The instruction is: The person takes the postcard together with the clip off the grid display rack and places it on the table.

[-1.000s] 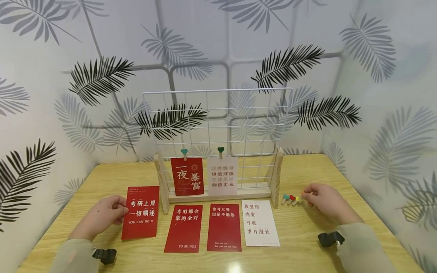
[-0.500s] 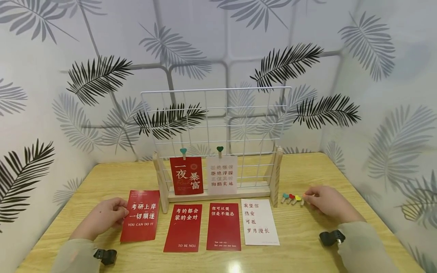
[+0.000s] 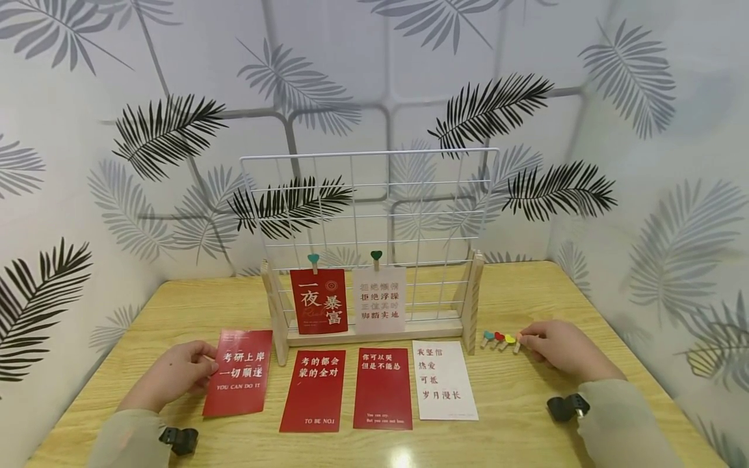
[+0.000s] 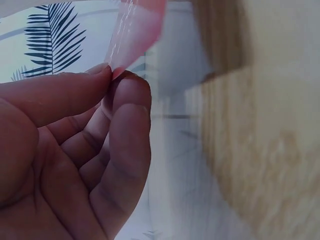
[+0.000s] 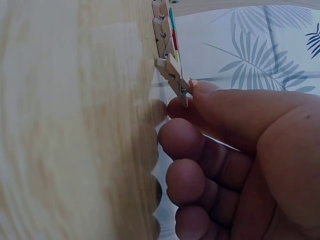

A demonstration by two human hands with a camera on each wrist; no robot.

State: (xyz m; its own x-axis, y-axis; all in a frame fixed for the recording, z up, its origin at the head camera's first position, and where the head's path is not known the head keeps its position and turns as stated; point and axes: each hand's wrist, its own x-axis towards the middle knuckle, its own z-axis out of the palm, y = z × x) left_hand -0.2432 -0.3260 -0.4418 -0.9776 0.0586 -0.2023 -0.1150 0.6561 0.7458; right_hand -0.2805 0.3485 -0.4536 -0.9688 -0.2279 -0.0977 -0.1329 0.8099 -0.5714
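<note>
Landmark: white wire grid stand [image 3: 374,214] with wooden feet, upright at the middle of the wooden counter [image 3: 515,416].

Left hand [image 3: 175,376], grip clenched on a card: thumb and forefinger pinch the left edge of the red card [image 3: 236,372], the one lying out to the left of the stand's left foot. Card's near edge sits on the counter; the pinched side looks slightly raised, and the left wrist view shows the card edge [image 4: 131,37] caught between the fingertips.

Right hand [image 3: 558,349], grip clenched on a peg: thumb and forefinger pinch the wooden clothespin [image 3: 517,342] at the end of a short row of clothespins [image 3: 497,339] with coloured heart heads, just right of the stand's right foot. Right wrist view confirms the pinched clothespin [image 5: 174,75], tip against the counter, touching the next in the row.

On the stand: a red card [image 3: 318,301] and a white card [image 3: 380,299] hang side by side from heart pegs on the lower wires.

In front of the stand, flat on the counter: two red cards [image 3: 345,389] and, to their right, one white card [image 3: 443,380].
</note>
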